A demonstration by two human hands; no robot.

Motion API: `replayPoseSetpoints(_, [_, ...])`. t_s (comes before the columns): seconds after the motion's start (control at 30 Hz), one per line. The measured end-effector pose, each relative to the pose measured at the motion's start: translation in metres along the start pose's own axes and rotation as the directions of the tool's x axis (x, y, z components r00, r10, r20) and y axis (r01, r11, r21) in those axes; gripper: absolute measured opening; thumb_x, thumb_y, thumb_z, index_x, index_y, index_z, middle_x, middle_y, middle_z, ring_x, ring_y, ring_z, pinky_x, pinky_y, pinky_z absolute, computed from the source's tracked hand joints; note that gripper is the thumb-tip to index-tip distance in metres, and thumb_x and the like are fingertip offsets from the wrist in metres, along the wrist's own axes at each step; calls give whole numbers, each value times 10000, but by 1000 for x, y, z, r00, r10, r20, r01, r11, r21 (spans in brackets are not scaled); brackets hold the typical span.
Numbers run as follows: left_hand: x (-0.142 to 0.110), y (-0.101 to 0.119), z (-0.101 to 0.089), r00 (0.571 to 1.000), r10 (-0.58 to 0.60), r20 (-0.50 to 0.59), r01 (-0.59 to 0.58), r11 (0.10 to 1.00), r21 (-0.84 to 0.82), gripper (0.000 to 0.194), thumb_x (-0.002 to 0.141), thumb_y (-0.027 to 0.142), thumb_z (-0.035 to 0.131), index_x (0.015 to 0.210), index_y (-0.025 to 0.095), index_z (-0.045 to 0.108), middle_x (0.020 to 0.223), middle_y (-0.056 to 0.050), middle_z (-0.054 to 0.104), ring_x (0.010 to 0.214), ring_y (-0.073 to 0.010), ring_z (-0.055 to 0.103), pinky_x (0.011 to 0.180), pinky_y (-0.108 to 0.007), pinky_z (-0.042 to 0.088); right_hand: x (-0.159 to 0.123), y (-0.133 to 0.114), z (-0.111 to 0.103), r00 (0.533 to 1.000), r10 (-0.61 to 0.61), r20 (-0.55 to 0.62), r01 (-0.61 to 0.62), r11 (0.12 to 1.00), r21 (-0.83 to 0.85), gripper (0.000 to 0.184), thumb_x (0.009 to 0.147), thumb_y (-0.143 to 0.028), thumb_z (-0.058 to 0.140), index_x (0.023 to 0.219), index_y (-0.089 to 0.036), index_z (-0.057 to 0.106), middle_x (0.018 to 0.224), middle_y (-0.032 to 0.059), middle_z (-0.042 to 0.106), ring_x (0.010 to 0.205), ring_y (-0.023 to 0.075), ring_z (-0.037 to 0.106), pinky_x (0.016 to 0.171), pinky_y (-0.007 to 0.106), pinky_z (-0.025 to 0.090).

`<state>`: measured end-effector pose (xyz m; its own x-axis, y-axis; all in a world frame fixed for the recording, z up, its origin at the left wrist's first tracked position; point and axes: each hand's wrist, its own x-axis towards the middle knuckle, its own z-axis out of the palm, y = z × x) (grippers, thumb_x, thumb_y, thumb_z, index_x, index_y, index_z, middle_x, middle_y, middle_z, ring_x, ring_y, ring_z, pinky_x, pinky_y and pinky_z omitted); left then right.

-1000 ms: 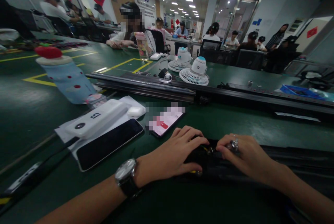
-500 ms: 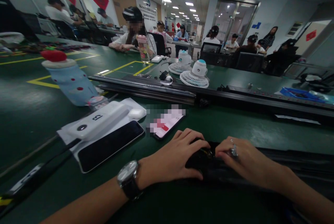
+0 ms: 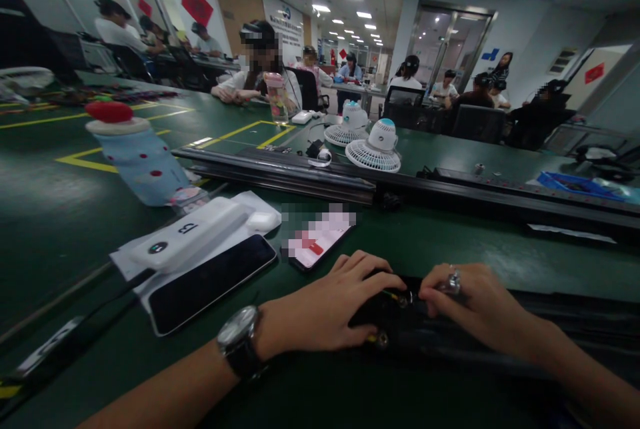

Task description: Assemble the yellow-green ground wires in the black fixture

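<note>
A long black piece [image 3: 450, 342] with a dark, slightly shiny surface lies in front of me and runs off to the right. My left hand [image 3: 325, 306], with a watch [image 3: 237, 339] on its wrist, grips the near end, thumb and fingers on opposite sides. Beside the thumb sits a small metal ring-like part [image 3: 383, 340] with a bit of yellow. A second metal part [image 3: 403, 300] shows by the index fingertip. Just right of it, my right hand [image 3: 473, 292], wearing a ring, is pinched closed over the piece. Whatever lies between those fingertips is too small to make out.
Left of my hands lie a lit phone [image 3: 327, 239], a dark phone [image 3: 213, 282] and a white power bank [image 3: 193, 232] with a cable. A blue bottle [image 3: 145, 166] stands behind. Dark metal rails [image 3: 280, 172] cross the table before two white fans [image 3: 373, 149]. A person [image 3: 260, 69] sits opposite.
My right hand has shifted slightly right, away from the left fingertips. The small metal parts and yellow bits near my left fingers now show more clearly. My left hand has barely moved.
</note>
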<state>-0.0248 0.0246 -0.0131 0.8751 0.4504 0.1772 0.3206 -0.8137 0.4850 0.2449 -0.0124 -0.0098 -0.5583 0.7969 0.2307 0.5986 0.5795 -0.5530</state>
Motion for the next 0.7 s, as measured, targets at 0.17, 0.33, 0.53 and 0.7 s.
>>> replayPoseSetpoints(0.17, [0,-1,2,1000,-16,-4,16,1000,-21,676,785,412,752,1372,298,437,1365,-78,477,1263,-290,427,1076,-479,355,1,0,6,1000,-13,10,13,1000,-6,209,1001,-291,497,878,-221,651,775,-14,695,684,120,649,666,244,471])
replayPoseSetpoints(0.33, [2,-1,8,999,-38,-21,38,999,-1,695,766,491,758,1357,288,453,1357,-85,473,1234,-290,434,1051,-477,369,2,-2,10,999,-48,0,48,996,-72,206,1012,-280,464,940,-212,644,825,6,695,750,142,653,717,267,481])
replayPoseSetpoints(0.53, [3,1,8,999,-38,-35,38,999,18,694,748,436,788,1342,288,463,1342,-82,481,1229,-289,441,1040,-469,382,0,-2,7,999,10,-36,-13,997,-76,272,1005,-273,478,794,-218,641,751,-16,684,681,133,643,680,263,459])
replayPoseSetpoints(0.7, [3,1,8,999,-28,-20,29,999,31,662,764,438,773,1328,274,469,1369,-91,459,1237,-291,437,1048,-468,375,0,-9,7,993,74,-88,-72,997,16,232,982,-287,548,784,-223,651,695,-40,690,601,105,631,623,232,442])
